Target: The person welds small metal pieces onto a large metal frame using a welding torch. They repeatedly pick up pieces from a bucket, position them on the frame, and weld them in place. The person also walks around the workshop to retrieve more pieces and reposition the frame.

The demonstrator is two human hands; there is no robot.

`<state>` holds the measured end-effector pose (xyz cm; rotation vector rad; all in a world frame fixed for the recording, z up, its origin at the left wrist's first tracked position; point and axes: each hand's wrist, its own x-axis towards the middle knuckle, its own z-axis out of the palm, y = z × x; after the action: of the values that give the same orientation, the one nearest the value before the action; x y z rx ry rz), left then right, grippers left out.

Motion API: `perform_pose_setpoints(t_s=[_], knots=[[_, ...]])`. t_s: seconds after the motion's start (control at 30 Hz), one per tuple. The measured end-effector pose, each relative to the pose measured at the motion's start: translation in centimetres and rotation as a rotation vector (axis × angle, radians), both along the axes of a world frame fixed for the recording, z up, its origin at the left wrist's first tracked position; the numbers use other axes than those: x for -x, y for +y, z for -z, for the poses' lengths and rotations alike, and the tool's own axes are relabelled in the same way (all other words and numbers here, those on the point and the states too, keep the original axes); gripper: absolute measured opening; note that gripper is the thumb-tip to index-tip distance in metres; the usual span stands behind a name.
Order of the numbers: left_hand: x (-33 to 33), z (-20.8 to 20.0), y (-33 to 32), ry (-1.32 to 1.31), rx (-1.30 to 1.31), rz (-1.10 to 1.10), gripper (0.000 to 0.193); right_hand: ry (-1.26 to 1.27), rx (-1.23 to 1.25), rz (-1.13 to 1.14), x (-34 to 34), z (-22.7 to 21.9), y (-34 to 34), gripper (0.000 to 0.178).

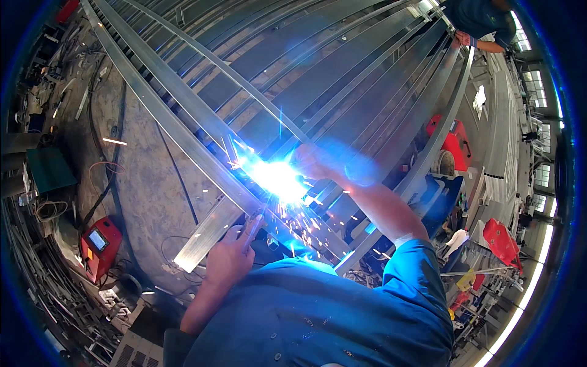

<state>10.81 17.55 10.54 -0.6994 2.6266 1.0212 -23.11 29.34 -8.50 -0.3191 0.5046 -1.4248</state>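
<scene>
A blinding blue-white welding arc [275,180] burns at a corner of the metal frame, throwing sparks down and to the right. My left hand [229,257] is closed around a narrow grey tool [252,231], just below the arc; its kind is not clear. On the arc's other side is my right hand [313,162], fingers curled and partly washed out by glare, so what it grips is hidden. A long thin square tube [226,70] runs down to that hand. Beneath the glare, the long frame tube [165,137] passes over a wider flat bar [208,235].
Many parallel metal tubes [367,79] span the frame. A co-worker's hand [465,38] touches its far right corner. Red machines stand at left [101,248] and right [452,144]. A red welding mask [501,244] is at the right. Cables [116,177] cross the floor.
</scene>
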Motion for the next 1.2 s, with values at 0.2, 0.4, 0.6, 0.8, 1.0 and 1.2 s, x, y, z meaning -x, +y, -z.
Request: perform_pose_setpoints(t_s=[0.2,0.4,0.6,0.8,1.0,1.2], knots=[[0.2,-0.2,-0.1,-0.024,0.007,0.020,0.078,1.596,-0.235,-0.337,-0.3,-4.2,-1.7,0.030],[-0.1,-0.8,-0.2,0.049,-0.044,-0.017,0.078,1.271,-0.443,-0.404,-1.3,-10.5,-3.7,0.029],[-2.0,-1.2,-0.5,0.156,-0.055,-0.120,0.081,1.287,-0.409,-0.345,-1.4,-9.9,-3.3,0.030],[-2.5,-1.1,-0.9,0.196,-0.073,-0.216,0.081,1.252,-0.561,-0.456,-1.4,-12.2,-4.3,0.032],[-2.3,-1.2,-1.4,0.236,-0.089,-0.215,0.082,1.218,-0.663,-0.454,-2.1,-13.1,-4.3,0.033],[-3.4,-1.4,-1.9,0.252,-0.084,-0.275,0.080,1.208,-0.818,0.065,-2.2,-19.1,-2.3,0.026]])
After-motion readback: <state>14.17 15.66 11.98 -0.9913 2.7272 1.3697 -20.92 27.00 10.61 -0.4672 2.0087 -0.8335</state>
